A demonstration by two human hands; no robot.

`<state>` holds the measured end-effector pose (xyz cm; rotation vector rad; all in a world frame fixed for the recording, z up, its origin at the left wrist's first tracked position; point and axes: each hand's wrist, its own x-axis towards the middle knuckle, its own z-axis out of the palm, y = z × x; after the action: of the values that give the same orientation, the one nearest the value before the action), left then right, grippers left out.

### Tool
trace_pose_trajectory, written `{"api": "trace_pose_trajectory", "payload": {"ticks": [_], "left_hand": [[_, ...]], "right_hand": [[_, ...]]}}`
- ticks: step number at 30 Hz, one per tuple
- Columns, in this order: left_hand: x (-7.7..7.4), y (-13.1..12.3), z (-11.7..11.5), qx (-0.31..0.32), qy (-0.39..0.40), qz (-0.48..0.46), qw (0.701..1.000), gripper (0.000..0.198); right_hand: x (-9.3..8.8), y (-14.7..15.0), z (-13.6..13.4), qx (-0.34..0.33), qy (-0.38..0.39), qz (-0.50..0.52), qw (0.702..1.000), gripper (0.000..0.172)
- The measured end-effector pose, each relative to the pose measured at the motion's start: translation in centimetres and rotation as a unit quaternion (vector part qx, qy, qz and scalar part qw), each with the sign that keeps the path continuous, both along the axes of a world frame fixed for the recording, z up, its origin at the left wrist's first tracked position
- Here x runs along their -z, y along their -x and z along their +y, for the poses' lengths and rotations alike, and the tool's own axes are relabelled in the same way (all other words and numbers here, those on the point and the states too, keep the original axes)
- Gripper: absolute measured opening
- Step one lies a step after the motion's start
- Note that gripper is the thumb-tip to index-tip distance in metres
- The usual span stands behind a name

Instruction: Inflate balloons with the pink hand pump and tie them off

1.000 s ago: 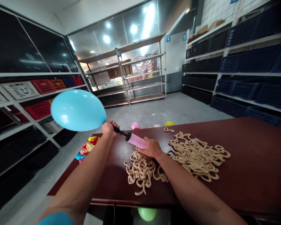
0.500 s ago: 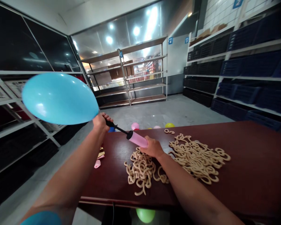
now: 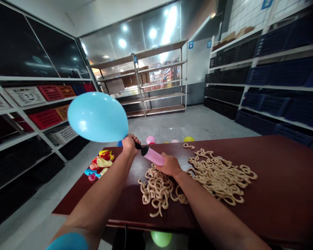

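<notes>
My left hand (image 3: 130, 144) is closed around the black handle end of a pink hand pump, with the neck of an inflated light blue balloon (image 3: 97, 117) at the same grip. The balloon points up and to the left. My right hand (image 3: 169, 164) wraps the far end of the pump's pink barrel (image 3: 153, 156). Almost none of the pump's black rod shows between the handle and the barrel. Below the barrel lies a small heap of beige, curled, rope-like pieces (image 3: 159, 187) on the dark red table (image 3: 281, 173).
A larger heap of the beige pieces (image 3: 221, 177) spreads to the right. Uninflated balloons (image 3: 100, 165) in several colours lie at the table's left. Inflated balloons, one yellow (image 3: 189, 139), sit on the floor beyond; a green balloon (image 3: 161, 238) is under the near edge. Shelves with crates (image 3: 45, 118) flank both sides.
My left hand has moved right and slightly down toward the barrel, pushing the rod in and carrying the blue balloon along. The deflated balloons now show more. My right hand stays put.
</notes>
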<state>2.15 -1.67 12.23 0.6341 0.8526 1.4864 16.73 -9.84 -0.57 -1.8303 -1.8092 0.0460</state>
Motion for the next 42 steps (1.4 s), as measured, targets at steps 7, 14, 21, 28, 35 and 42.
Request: {"api": "trace_pose_trajectory", "payload": {"ticks": [7, 14, 21, 28, 35, 42], "left_hand": [[-1.4, 0.8, 0.0, 0.008, -0.024, 0.002, 1.000, 0.017], [-7.1, 5.6, 1.6, -0.021, -0.080, 0.018, 0.996, 0.017], [-6.0, 5.0, 1.5, -0.036, -0.080, 0.008, 0.996, 0.017], [-0.5, 0.2, 0.1, 0.000, -0.012, 0.006, 1.000, 0.016], [-0.5, 0.0, -0.3, 0.006, -0.019, 0.008, 1.000, 0.016], [-6.0, 4.0, 1.0, -0.022, -0.070, 0.016, 0.997, 0.016]], "right_hand": [[-0.4, -0.3, 0.1, 0.009, -0.001, 0.006, 1.000, 0.045], [-0.3, -0.6, 0.3, 0.004, -0.022, 0.024, 0.999, 0.042], [0.2, -0.4, 0.4, 0.016, -0.003, 0.024, 1.000, 0.041], [-0.3, 0.0, -0.2, 0.012, 0.020, 0.009, 1.000, 0.041], [-0.7, 0.0, -0.3, 0.006, 0.002, 0.008, 1.000, 0.044], [-1.0, -0.3, -0.2, 0.011, -0.011, 0.016, 1.000, 0.044]]}}
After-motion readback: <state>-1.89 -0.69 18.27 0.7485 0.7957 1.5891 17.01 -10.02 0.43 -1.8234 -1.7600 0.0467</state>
